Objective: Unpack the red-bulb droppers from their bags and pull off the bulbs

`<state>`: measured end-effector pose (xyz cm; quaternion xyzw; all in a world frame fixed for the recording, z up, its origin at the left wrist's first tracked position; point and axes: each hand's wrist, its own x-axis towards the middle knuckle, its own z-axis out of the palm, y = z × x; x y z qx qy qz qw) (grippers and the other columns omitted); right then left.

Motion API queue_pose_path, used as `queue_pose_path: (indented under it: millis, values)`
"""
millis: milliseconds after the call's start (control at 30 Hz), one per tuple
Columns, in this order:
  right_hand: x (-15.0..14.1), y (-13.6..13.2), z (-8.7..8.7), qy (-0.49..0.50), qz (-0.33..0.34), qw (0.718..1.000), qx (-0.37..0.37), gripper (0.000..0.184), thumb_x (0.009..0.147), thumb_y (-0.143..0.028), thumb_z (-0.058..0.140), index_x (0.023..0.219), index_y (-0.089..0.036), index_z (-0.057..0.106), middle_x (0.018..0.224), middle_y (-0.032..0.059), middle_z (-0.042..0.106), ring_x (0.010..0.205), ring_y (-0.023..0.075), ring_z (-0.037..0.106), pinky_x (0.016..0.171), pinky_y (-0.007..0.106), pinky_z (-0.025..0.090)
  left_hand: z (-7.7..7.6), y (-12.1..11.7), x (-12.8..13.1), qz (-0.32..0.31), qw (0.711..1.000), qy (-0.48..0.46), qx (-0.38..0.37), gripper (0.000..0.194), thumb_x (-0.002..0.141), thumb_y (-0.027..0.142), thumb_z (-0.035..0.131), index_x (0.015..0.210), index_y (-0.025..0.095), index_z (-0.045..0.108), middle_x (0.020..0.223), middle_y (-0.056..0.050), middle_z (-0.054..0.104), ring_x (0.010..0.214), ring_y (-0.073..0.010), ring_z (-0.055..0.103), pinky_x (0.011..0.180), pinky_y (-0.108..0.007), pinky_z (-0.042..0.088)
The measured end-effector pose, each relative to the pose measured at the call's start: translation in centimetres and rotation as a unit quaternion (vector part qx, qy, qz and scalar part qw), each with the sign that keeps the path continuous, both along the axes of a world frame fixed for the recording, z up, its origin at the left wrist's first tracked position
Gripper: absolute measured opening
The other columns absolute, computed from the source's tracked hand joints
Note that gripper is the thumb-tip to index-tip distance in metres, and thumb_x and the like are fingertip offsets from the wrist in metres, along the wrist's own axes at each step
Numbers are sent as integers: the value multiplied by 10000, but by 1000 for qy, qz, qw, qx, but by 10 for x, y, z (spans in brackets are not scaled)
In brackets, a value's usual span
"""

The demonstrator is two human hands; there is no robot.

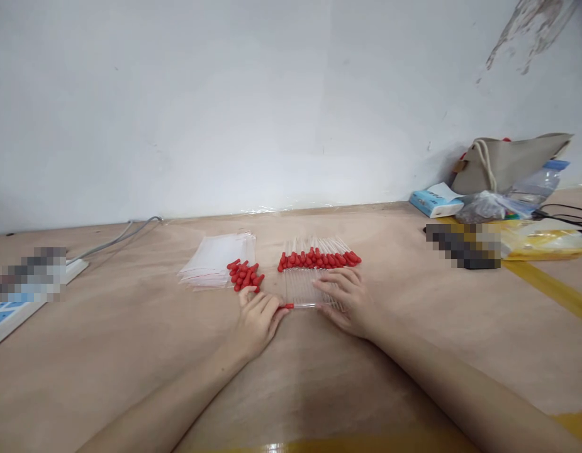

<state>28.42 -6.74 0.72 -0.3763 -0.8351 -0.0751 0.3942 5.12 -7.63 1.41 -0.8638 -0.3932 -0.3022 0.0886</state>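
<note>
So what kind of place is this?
Probably a small workshop or packing bench: a stack of clear plastic bags, a heap of red rubber bulbs and a row of red-capped clear tubes lie on a brown tabletop.

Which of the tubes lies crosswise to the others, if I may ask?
The front tube, with its red cap at the left hand; the others in the row point toward the wall.

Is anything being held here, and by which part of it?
Yes: a clear tube, pinched at its red tip by the left hand. Whether the right hand also grips it, I cannot tell.
</note>
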Motion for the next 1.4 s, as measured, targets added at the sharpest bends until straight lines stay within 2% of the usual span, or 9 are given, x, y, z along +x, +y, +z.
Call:
queue_pose_path:
  millis: [133, 233, 333, 467, 567, 667, 867, 1133, 1400]
  values:
    - [-11, -3, -2, -23, 39, 999, 26, 206, 792, -335, 562, 976, -263, 623, 755, -3, 660, 863, 169, 531, 936, 432, 242, -9, -4, 5, -41, 998, -47, 8, 79, 842, 200, 488, 787, 192, 544, 734, 16, 640, 679, -120, 563, 898, -374, 251]
    - [-17, -3, -6, -30, 50, 998, 28, 149, 819, -295, 530, 911, -252, 639, 667, -25, 644, 720, 126, 515, 952, 432, 207, -13, 0, 6, -52, 997, -61, 4, 92, 831, 223, 512, 903, 191, 560, 794, -14, 642, 749, -138, 569, 874, -362, 275]
    - [-18, -4, -8, -54, 48, 997, 14, 151, 825, -293, 514, 892, -243, 640, 658, -22, 624, 693, 122, 487, 947, 431, 209, -16, 4, 6, -49, 997, -62, -1, 165, 835, 237, 508, 979, 190, 574, 941, -57, 622, 788, -142, 565, 831, -353, 301]
    - [-14, -6, -7, -73, 48, 996, -21, 163, 833, -299, 492, 861, -252, 645, 647, -16, 601, 719, 136, 477, 940, 430, 216, -15, 5, 5, -56, 997, -45, -18, 145, 842, 244, 488, 849, 201, 626, 1055, -70, 573, 746, -130, 546, 816, -369, 309]
    - [-12, -7, -6, -68, 52, 996, -33, 179, 840, -304, 480, 853, -259, 652, 639, -16, 600, 714, 136, 468, 932, 426, 224, -11, 3, 4, -57, 998, -29, -20, 148, 832, 241, 494, 797, 207, 633, 1040, -70, 567, 830, -167, 533, 828, -393, 298]
    - [-11, -8, -6, -53, 57, 997, -15, 179, 839, -309, 486, 902, -284, 651, 632, -25, 606, 705, 132, 463, 932, 425, 227, -8, 0, 4, -60, 998, -16, -16, 148, 824, 216, 485, 782, 202, 626, 1002, -74, 568, 914, -200, 503, 826, -395, 301]
    - [-11, -9, -4, -43, 64, 997, 26, 171, 823, -265, 513, 936, -305, 635, 587, -47, 592, 686, 128, 471, 924, 421, 227, -5, -1, 4, -82, 996, -16, -17, 151, 829, 175, 455, 784, 188, 598, 916, -62, 575, 875, -178, 498, 831, -390, 295]
    - [-10, -10, -6, -44, 61, 996, 37, 155, 814, -250, 523, 913, -297, 632, 593, -55, 600, 688, 118, 485, 929, 420, 216, -6, -2, 3, -89, 996, -20, -19, 151, 825, 168, 453, 787, 182, 599, 910, -64, 553, 844, -170, 507, 792, -370, 306]
    - [-10, -11, -8, -48, 71, 995, 41, 155, 813, -235, 529, 919, -299, 622, 608, -68, 609, 695, 105, 502, 928, 423, 213, -10, -2, -1, -81, 996, -14, -34, 166, 816, 184, 456, 807, 187, 622, 1011, -93, 504, 933, -217, 464, 758, -368, 363]
